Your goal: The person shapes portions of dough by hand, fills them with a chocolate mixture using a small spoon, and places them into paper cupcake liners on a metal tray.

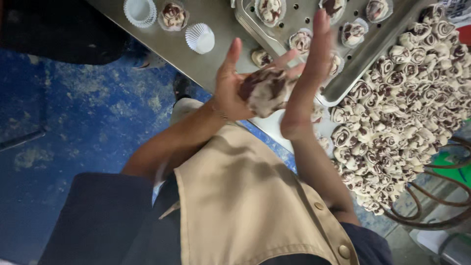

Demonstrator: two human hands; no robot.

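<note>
Head view, looking down past a tan vest [245,206] at 2 bare hands raised over the edge of a steel table [221,22]. Left hand [228,86] cupped palm-up, fingers spread and loosely curled, cradling a lump of marbled dough [267,91]. Right hand [309,73] flat and upright, fingers straight and together, palm pressed against the far side of the lump (so the dough sits clamped between both palms, above the table edge and touching nothing else).

Beyond the hands, a perforated metal tray [314,12] carrying filled paper cups [353,32]. To the right, a big heap of small brown-and-white dough pieces [407,98]. At the upper left, 2 empty white paper cups [200,38], well apart from the tray.

Probably best done with light, even pressure and flat palms moving in small circles, keeping the marbling from smearing; pressing too hard would likely flatten the lump rather than round it.
</note>
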